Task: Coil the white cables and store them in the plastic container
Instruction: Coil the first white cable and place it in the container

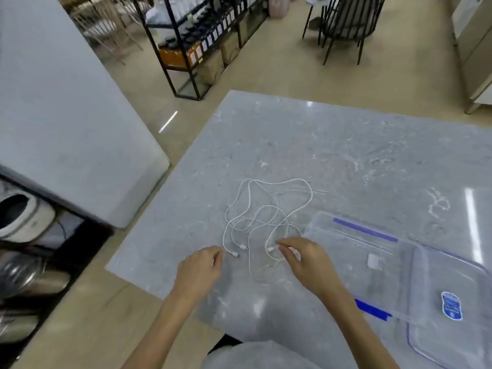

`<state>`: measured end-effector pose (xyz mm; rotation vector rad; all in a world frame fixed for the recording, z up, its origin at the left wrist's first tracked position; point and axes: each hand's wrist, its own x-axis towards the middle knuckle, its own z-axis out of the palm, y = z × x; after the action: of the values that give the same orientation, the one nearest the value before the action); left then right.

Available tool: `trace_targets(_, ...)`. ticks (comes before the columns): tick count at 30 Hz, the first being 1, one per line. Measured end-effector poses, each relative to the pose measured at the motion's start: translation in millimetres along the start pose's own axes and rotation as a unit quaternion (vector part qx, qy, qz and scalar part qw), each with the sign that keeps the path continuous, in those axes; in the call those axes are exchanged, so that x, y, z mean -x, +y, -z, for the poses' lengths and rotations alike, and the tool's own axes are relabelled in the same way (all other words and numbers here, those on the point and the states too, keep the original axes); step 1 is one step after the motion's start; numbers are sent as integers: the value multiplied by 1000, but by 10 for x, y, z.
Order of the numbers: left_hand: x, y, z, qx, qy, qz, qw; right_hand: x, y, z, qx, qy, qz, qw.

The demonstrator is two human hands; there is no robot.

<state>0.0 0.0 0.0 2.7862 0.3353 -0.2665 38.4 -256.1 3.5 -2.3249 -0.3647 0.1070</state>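
By the table's left edge, the left hand curls its fingers just beside a plug; whether they touch, I cannot tell. The white cables lie tangled mid-table, probably light and limp, easiest taken at the stiffer plug ends. The right hand pinches one there, beside the plastic container.

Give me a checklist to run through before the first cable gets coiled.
1. White cables untangled: not ok. The loops cross each other in one heap on the table.
2. A cable end within reach: ok. Connectors lie right by the fingertips of both hands.
3. Right hand pinching an end: cannot tell. Its fingers are at a connector, but contact is unclear.
4. Left hand holding an end: cannot tell. Its fingers curl just beside another connector.
5. Plastic container uncovered: ok. Nothing sits over it, and a second clear piece with a sticker lies to its right.
6. Container close to the cables: ok. It sits right beside the heap.
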Motion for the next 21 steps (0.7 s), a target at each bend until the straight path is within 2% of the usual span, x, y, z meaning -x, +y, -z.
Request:
trace_targets(5, -358, -168, -71, -5, -67, -66, 996, -303, -262, -540, -18, -22, -70, 997)
trace_targets(11, -625, -250, -400, 17, -138, -260, 956, -399, -361, -1197, 15, -88, -121, 989)
trace_targets(18, -700, -524, -616, 37, -130, -296, 945, -342, -258, -1619, 79, -38, -177, 980)
trace_targets(21, -735, -607, -659, 42, -108, -284, 952, -328, -299, -1764, 129, -7, -166, 978)
